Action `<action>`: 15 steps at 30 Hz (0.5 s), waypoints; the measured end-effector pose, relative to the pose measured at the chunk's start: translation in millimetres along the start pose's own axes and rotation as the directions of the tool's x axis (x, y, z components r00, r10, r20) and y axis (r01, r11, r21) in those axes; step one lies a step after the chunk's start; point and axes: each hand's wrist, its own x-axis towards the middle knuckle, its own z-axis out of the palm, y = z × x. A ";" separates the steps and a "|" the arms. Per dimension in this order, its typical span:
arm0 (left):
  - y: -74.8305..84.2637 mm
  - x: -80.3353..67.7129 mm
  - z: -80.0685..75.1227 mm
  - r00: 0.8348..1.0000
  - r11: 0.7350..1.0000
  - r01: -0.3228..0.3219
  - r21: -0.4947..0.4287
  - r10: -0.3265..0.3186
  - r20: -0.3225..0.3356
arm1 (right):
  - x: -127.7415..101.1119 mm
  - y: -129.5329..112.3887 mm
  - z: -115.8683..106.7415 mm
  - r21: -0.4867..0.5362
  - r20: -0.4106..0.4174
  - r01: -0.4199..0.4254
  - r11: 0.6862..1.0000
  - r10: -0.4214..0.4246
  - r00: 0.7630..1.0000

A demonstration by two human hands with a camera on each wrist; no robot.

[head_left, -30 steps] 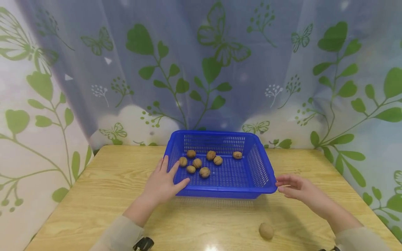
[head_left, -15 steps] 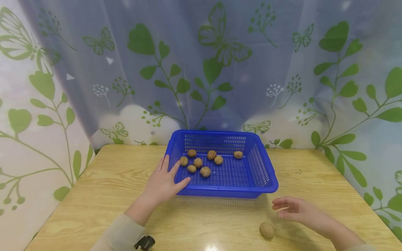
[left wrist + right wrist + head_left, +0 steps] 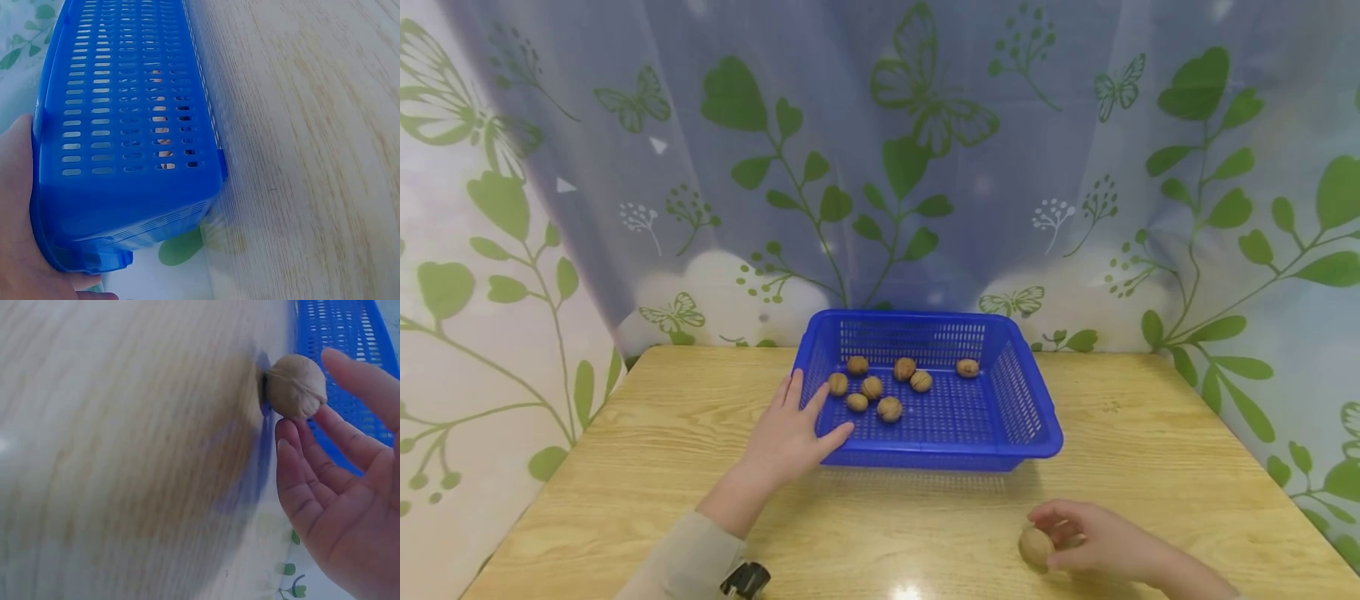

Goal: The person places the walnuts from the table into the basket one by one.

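Observation:
A blue slotted basket [image 3: 940,460] stands on the wooden table [image 3: 662,433] with several walnuts [image 3: 889,408] in it. My left hand [image 3: 805,417] rests on its front left corner, fingers straight along the side and thumb on the rim. In the left wrist view the palm [image 3: 15,206] lies against the basket [image 3: 125,125]. Near the table's front edge a lone walnut [image 3: 1036,546] lies, and my right hand [image 3: 1054,540] holds it between thumb and fingertips. The right wrist view shows the walnut [image 3: 297,386] at the fingertips [image 3: 289,434], with the basket [image 3: 340,325] behind.
A curtain with green leaves and butterflies [image 3: 895,167] hangs behind the table and along both sides. Bare wood [image 3: 1150,417] lies to the right of the basket and between the two hands.
My right hand left the basket's right front corner, came toward me across the table and closed its fingers on the lone walnut. The left hand and basket stayed put.

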 end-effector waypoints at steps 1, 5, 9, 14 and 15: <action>0.2 -0.1 -0.4 1.000 1.000 0.001 0.000 -0.001 0.002 | 0.6 -0.2 0.6 -0.015 0.000 -0.002 1.000 0.002 1.000; 1.0 -0.3 -1.7 1.000 1.000 0.006 -0.004 -0.006 0.010 | 2.6 -0.3 3.6 -0.041 -0.002 -0.006 0.999 0.006 1.000; -1.5 -1.0 -1.4 1.000 1.000 0.000 -0.003 0.000 0.003 | 6.7 0.4 7.2 -0.033 -0.002 -0.018 0.999 0.018 1.000; -1.4 -1.0 -1.4 1.000 1.000 -0.007 0.007 0.007 0.001 | 7.4 -0.3 7.4 -0.034 0.004 -0.091 0.995 0.091 0.996; -0.1 -0.9 -1.8 1.000 1.000 -0.006 0.006 0.006 0.004 | 6.3 -0.2 6.7 -0.035 0.001 -0.100 0.994 0.100 0.995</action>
